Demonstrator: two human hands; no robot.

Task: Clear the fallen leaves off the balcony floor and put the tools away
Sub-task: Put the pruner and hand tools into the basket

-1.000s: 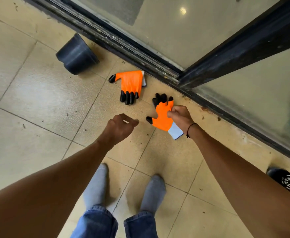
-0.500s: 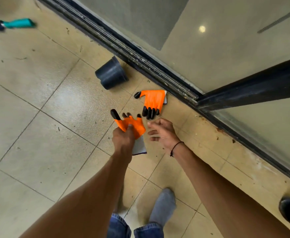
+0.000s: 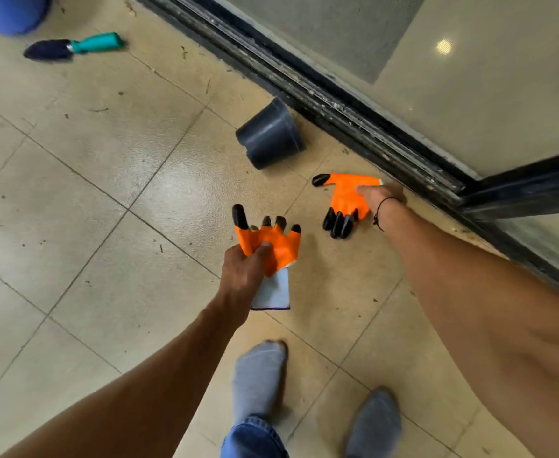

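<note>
Gloves are what you are handling: soft, light, floppy things with stiff black claw tips, so they will sag and fold wherever you take them. Your left hand [image 3: 243, 269] has its fingers and thumb curled round the palm of one orange glove [image 3: 271, 247], lifted clear of the floor [image 3: 89, 193] with its pale cuff hanging down. That grip at the palm is sound; the cuff would work too, since the rubbery coating looks grippy rather than slick.

Your right hand [image 3: 382, 193] reaches far right to the second glove [image 3: 346, 196], which lies flat on the floor just beside the door track [image 3: 354, 114]. The hand rests on its cuff end, but I cannot tell whether the fingers have pinched it. Take it by the cuff or mid-palm, not the claws.

One black pot [image 3: 270, 137] lies tipped on its side near that glove; its mouth faces away, so its contents are hidden. A trowel [image 3: 73, 47] lies far left.
</note>
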